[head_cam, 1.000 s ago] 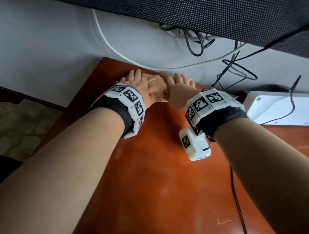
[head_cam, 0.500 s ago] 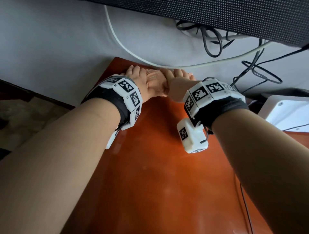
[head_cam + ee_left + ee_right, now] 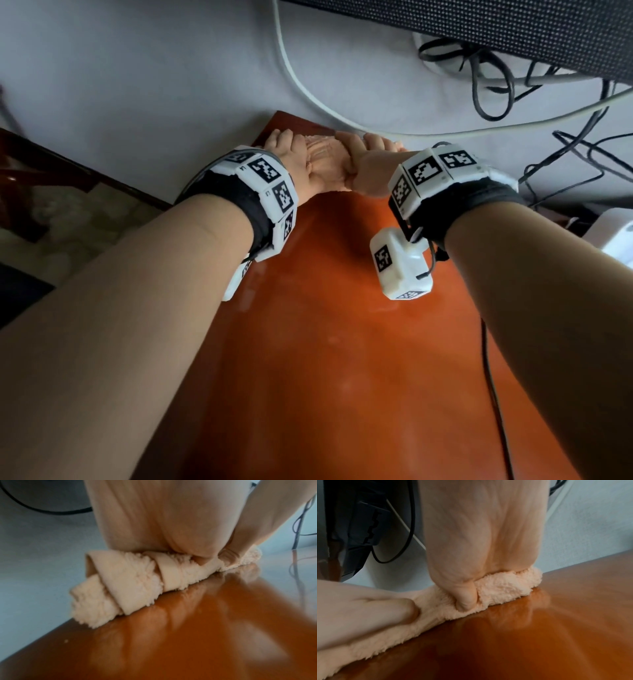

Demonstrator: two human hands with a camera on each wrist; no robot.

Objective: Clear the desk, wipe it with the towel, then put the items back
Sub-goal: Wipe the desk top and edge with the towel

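A peach fluffy towel (image 3: 329,161) lies bunched in a roll at the far left corner of the glossy orange-brown desk (image 3: 342,359), close to the wall. My left hand (image 3: 291,154) and right hand (image 3: 371,157) lie side by side on top of it, fingers stretched forward, pressing it down. The left wrist view has my left hand (image 3: 163,520) bearing on the rolled towel (image 3: 120,585). In the right wrist view my right hand (image 3: 479,534) presses the towel (image 3: 505,588) with its thumb against the pile. The fingertips are hidden beyond the towel.
The grey wall stands right behind the towel, with a white cable (image 3: 308,96) and tangled black cables (image 3: 496,78) hanging under a dark panel (image 3: 513,31). A white box (image 3: 620,240) sits at the right edge. A thin black wire (image 3: 493,394) runs along the desk's right side.
Both hands have slid the towel farther away and to the left, toward the desk's far left corner. They still press on it together.
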